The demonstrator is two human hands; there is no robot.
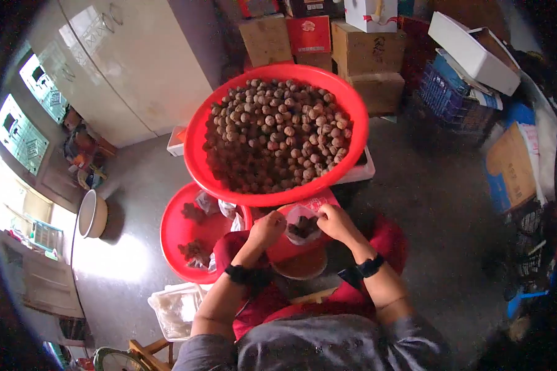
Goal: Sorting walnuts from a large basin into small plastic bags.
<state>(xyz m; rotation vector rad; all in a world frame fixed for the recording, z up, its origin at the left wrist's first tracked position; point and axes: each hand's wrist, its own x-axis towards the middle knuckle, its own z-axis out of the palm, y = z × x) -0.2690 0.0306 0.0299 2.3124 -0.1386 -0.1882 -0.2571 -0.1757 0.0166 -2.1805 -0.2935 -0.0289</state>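
Between my hands hangs a small transparent plastic bag [301, 239] with dark brown pieces [302, 227] inside; shadow hides what they are. My left hand [268, 228] pinches the bag's mouth on one side. On the other side, the fingers of my right hand [338, 224] grip its edge. Just beyond both hands stands a large red plastic basin [278, 199], heaped with walnuts in their shells [278, 134]. A lower red basin [174, 232] at the left holds brown clumps [194, 250] and several plastic bags [207, 202].
A white plastic basket [160, 303] with plastic bags sits near my left elbow. Stacked cardboard boxes [369, 53] rise behind the large basin. At the far right are a blue crate [445, 102] and a white foam box [473, 53]. A pale tub [93, 214] stands at left.
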